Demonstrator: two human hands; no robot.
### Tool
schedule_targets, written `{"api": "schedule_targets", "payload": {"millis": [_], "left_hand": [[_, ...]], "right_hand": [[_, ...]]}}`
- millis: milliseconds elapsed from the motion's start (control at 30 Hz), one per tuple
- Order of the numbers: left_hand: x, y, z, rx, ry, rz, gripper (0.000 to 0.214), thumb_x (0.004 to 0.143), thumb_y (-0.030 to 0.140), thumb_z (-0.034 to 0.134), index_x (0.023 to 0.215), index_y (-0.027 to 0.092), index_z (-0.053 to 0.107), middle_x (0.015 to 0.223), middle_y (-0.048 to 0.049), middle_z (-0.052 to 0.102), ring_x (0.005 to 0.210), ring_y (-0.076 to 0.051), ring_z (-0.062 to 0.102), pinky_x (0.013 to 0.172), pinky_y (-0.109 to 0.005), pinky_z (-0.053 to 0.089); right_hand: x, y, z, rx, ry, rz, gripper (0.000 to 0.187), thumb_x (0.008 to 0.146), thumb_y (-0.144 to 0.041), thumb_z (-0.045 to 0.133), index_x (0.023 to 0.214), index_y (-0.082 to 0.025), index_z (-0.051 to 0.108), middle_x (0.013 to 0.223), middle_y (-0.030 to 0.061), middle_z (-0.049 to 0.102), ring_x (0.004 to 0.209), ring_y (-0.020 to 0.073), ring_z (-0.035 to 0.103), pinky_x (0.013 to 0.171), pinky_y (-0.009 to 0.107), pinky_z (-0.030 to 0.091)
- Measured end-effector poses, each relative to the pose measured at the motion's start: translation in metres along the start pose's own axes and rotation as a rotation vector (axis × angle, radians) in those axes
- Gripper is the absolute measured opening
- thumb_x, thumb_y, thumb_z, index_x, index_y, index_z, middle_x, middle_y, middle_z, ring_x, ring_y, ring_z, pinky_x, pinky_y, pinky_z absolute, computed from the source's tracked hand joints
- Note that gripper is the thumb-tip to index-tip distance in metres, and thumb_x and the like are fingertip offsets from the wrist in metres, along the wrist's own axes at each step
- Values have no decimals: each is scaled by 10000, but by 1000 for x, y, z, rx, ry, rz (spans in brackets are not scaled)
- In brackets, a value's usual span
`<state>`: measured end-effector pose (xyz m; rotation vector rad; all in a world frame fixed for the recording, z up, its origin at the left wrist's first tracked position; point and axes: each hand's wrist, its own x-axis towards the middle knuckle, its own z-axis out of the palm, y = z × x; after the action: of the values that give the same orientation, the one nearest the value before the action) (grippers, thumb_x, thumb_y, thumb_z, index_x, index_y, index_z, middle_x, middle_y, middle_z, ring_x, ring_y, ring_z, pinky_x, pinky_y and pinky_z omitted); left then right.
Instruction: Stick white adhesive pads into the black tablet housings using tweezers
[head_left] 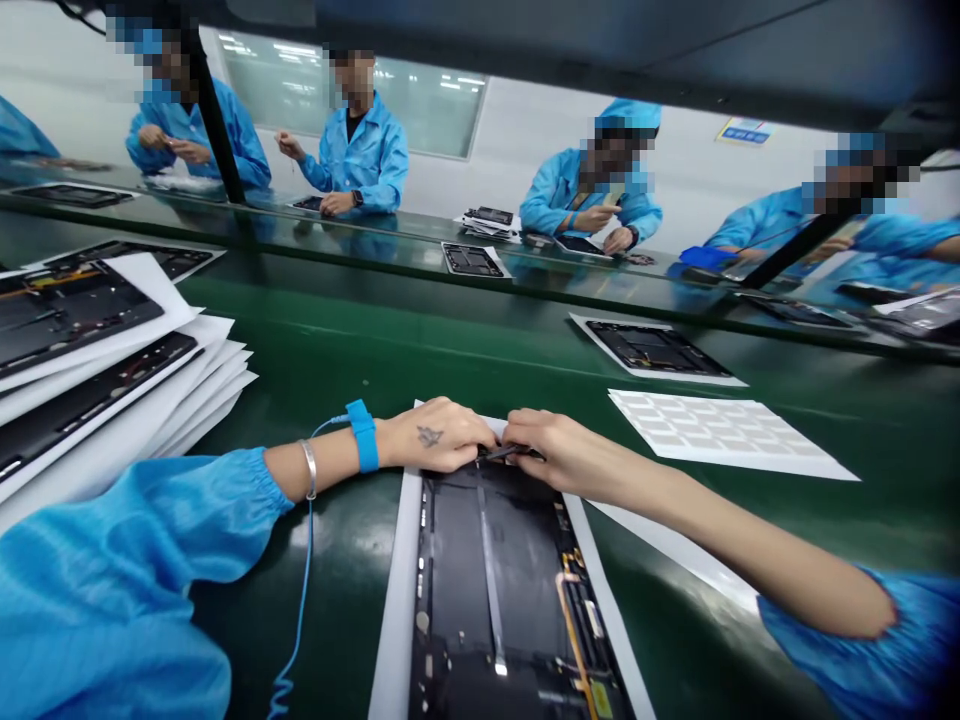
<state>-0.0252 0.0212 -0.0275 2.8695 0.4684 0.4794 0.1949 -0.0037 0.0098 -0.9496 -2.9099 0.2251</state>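
Observation:
A black tablet housing lies on a white paper sheet in front of me, with a pale strip running down its middle and an orange flex cable at its right side. My left hand rests at its far edge, fingers curled together; whatever they pinch is hidden. Just right of it, my right hand grips slim black tweezers, their tips pointing left at that far edge. Both hands almost touch. A blue wrist strap with a coiled cord is on my left wrist.
At left, housings and paper sheets form a tall stack. A sheet of pale stickers lies to the right, with another housing behind it. Beyond a low rail, several co-workers in blue work at the far bench. A dark shelf hangs overhead.

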Motion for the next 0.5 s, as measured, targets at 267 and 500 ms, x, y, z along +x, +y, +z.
{"api": "schedule_targets", "payload": {"millis": [267,500], "left_hand": [[1,-1,6,38,12,17,241,837,53,482,928,163,676,953,-44,731,924,-199,674,860,-283,504],[-1,-6,9,69,50,92,320,834,36,462,1048,160,664,1118,-58,719,1059,-203,659,940,-306,509]], "right_hand": [[5,-8,-8,-163,-191,-24,164,842,-58,483,881,-148,614,859,101,603,772,225,582,669,327,432],[-23,13,-7,-98,-182,101,142,882,-117,466,822,-177,579,814,76,593,695,194,572,610,306,410]]}}
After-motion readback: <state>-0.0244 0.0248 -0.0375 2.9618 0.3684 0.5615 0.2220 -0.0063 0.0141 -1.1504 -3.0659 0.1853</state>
